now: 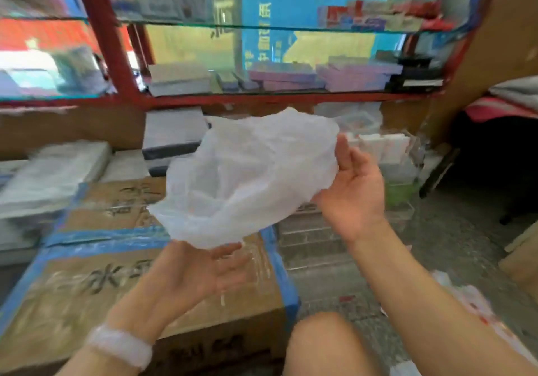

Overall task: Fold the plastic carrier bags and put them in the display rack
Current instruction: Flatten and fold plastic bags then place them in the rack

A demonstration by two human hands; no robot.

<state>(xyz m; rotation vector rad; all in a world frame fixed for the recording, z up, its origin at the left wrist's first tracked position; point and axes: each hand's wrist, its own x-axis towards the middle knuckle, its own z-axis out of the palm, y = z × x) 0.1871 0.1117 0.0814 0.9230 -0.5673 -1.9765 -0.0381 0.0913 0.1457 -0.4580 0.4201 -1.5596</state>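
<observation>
The left hand (195,270) lies palm up with fingers stretched out, just under the lower edge of a crumpled, translucent white plastic carrier bag (247,177). The right hand (353,189), palm up and fingers loosely spread, supports the bag's right side; whether any finger pinches it cannot be told. The bag hangs in the air between both hands, above a brown cardboard box sealed with blue tape (163,259). Behind stands a red-framed glass display rack (116,55).
</observation>
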